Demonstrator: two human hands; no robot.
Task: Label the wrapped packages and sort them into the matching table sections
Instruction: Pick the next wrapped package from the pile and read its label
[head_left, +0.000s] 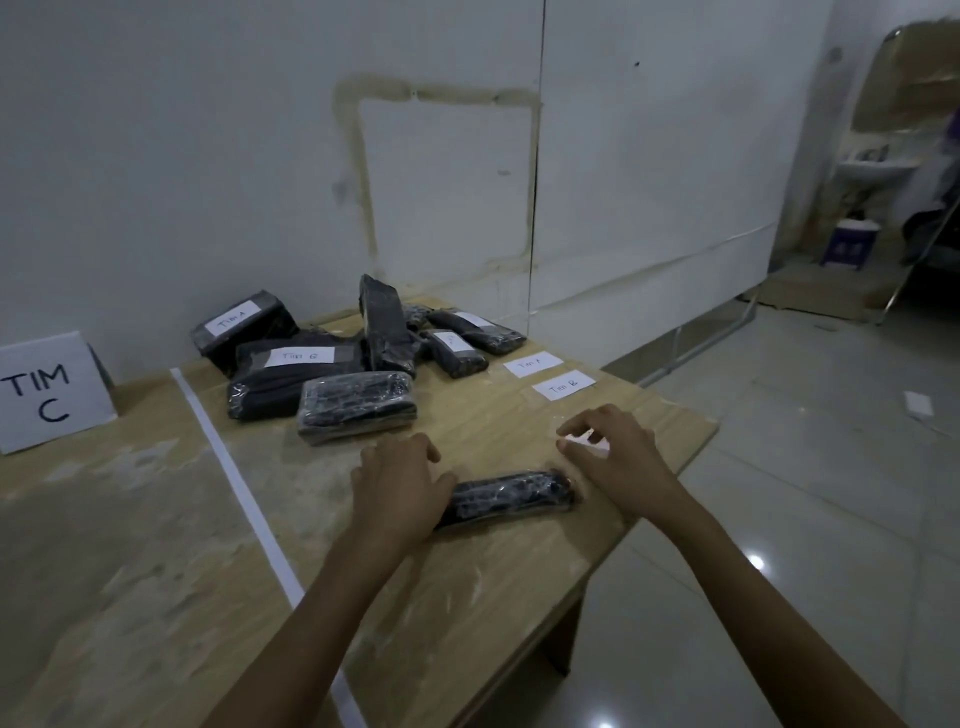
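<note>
The task looks to be in its early-to-middle part. In the pile at the upper middle of the frame, one package (236, 322) carries a slip reading "Tim A". A longer one (298, 358) carries a slip that reads "Tim B", though its last letter is unclear. Two small packages (457, 353) (480, 330) to the right of the pile also bear slips, too small to read. The clear-wrapped bundle (358, 405) at the front of the pile and the upright package (384, 322) show no label from here.

Every package in view lies right of the white tape line (234, 467) that divides the table (130, 545), so sorting seems hardly begun. At the far left stands a folded sign (44, 392) marked "TIM C". Two loose labels wait on the table at centre right, "Tim A" (532, 362) and "Tim B" (563, 387).

The package in hand (511, 496) lies flat near the table's front edge, just below centre, and shows no label yet. The left hand (400, 488) curls over its left end and holds it down. The right hand (608, 449), just beyond the package's right end, pinches a pale slip (584, 442) on the table, probably the next label. Its writing cannot be made out.
</note>
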